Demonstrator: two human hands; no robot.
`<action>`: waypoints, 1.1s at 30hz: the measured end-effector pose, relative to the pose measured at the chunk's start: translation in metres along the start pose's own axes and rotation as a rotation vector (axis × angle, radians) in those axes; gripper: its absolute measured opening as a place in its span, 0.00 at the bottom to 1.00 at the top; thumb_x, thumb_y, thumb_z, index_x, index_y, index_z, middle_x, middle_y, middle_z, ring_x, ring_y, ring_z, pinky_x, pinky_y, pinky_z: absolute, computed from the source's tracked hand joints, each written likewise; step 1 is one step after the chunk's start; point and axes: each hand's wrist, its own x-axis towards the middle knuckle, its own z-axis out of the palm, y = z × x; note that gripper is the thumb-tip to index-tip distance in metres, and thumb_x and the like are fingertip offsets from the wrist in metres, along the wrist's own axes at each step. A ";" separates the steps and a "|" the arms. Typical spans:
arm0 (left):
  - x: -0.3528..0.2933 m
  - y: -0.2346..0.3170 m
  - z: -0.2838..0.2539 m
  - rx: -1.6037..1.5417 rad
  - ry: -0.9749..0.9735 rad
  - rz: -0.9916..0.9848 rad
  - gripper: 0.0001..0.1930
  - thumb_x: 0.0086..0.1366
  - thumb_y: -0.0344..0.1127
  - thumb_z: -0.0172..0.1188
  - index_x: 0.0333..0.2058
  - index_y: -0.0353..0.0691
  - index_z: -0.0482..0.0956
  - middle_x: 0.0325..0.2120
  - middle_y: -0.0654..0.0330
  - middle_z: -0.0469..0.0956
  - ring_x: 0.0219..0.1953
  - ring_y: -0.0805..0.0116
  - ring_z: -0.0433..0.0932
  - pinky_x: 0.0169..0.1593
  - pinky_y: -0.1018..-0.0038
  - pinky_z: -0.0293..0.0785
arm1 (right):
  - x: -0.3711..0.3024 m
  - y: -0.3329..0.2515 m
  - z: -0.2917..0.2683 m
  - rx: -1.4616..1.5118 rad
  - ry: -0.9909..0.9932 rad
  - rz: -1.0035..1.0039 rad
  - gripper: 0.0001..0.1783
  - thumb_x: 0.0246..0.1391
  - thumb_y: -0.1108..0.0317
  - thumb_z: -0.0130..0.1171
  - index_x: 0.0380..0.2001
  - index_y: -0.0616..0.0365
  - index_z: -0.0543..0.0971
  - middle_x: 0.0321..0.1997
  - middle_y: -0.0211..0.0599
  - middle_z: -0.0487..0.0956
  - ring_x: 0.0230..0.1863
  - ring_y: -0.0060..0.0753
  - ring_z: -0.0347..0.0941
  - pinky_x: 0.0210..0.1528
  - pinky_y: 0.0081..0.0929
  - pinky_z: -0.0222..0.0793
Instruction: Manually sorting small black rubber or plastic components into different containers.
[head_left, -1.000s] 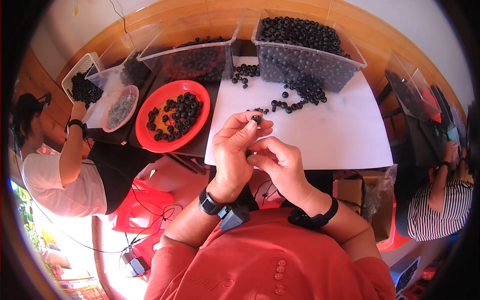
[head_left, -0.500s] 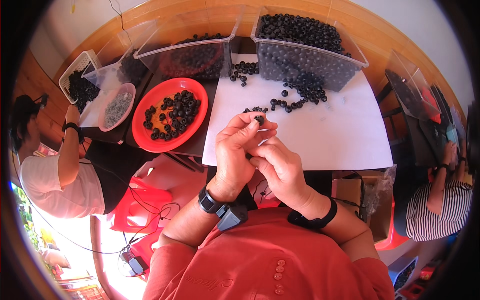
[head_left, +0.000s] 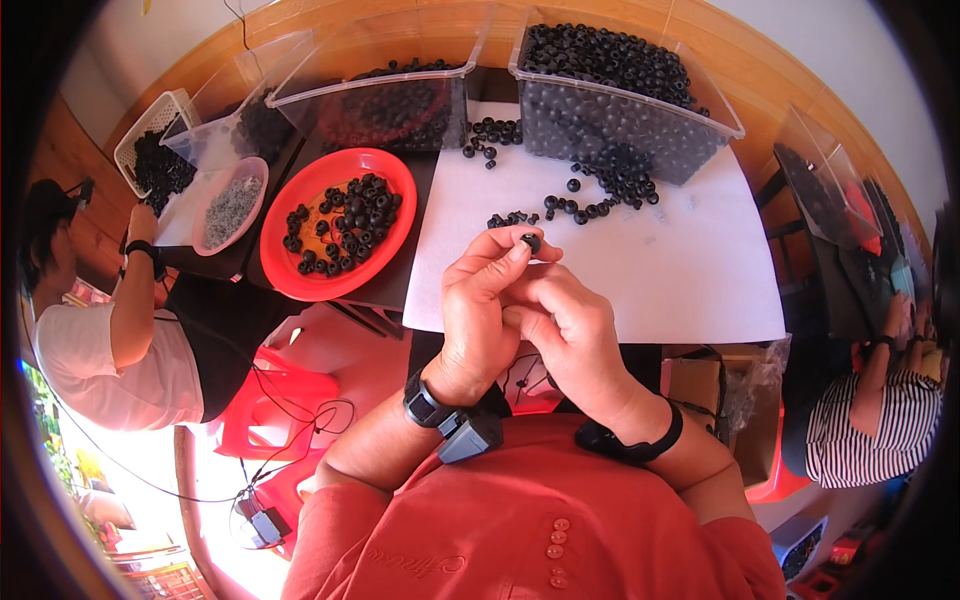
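Observation:
A small round black part with a hole, like a large bead (head_left: 531,242), is pinched between thumb and forefinger of my left hand (head_left: 478,305). Pressed against that hand's palm side, my right hand (head_left: 572,325) has its thumb and fingers closed together. What the right fingers grip, if anything, is hidden between the hands. Both hands are over the near edge of a white table sheet (head_left: 700,275). Just beyond them lie loose black parts (head_left: 581,216) of the same kind.
A clear bin (head_left: 625,125) heaped with black parts stands at the back. Left are a red plate (head_left: 392,250) of black parts, another clear bin (head_left: 380,90), a pink bowl (head_left: 204,240) of small translucent pieces and a white basket (head_left: 125,155). Co-workers sit on both sides.
Both hands have shifted slightly to the right, staying together. The black bead is still in my left fingertips, and the right hand remains against the left.

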 end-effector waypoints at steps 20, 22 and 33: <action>0.000 -0.014 -0.020 0.210 -0.025 0.041 0.09 0.68 0.25 0.59 0.46 0.31 0.78 0.35 0.58 0.81 0.36 0.72 0.78 0.39 0.76 0.76 | 0.028 0.007 -0.040 -0.137 0.041 -0.071 0.05 0.60 0.78 0.58 0.38 0.60 0.74 0.33 0.41 0.77 0.31 0.43 0.78 0.33 0.34 0.73; 0.001 -0.015 -0.017 0.241 -0.033 0.039 0.09 0.68 0.25 0.59 0.46 0.31 0.79 0.35 0.58 0.80 0.35 0.73 0.77 0.38 0.76 0.76 | 0.032 0.017 -0.041 -0.152 0.011 -0.090 0.05 0.60 0.78 0.58 0.38 0.60 0.74 0.34 0.41 0.76 0.31 0.44 0.78 0.32 0.35 0.72; 0.002 -0.015 -0.020 0.354 -0.055 0.030 0.09 0.68 0.24 0.58 0.46 0.30 0.79 0.33 0.62 0.79 0.32 0.77 0.74 0.35 0.80 0.74 | 0.039 0.025 -0.042 -0.289 -0.116 -0.203 0.08 0.57 0.79 0.58 0.38 0.58 0.72 0.34 0.41 0.74 0.30 0.50 0.76 0.30 0.40 0.70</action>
